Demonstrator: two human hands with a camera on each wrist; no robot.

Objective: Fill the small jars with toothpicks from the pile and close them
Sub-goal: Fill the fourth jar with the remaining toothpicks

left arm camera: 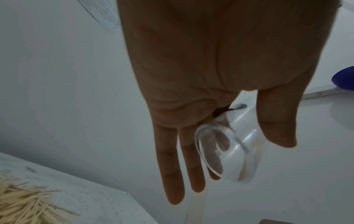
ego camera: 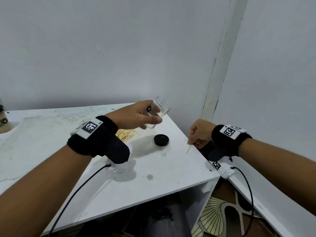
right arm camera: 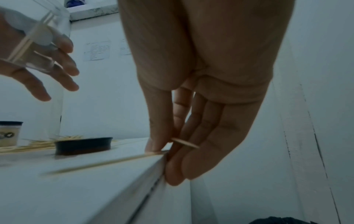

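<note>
1. One clear jar [ego camera: 159, 111], lidless and tilted, held above the white table [ego camera: 171, 168] in my left hand [ego camera: 136, 115], thumb and fingers round its wall; a few toothpicks inside.
2. One black lid [ego camera: 161, 140] on the table, near the toothpick pile [ego camera: 126, 135].
3. My right hand [ego camera: 199, 132] pinches a toothpick [ego camera: 189, 148] at the table edge.
4. One closed jar [right arm camera: 10, 133] stands beyond the pile.

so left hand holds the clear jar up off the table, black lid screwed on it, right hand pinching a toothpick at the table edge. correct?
Not quite: the black lid is not on the clear jar; it lies on the table, and the jar's mouth is open, as the head view shows. The left hand does hold the jar up, and the right hand pinches a toothpick at the table edge.
</note>
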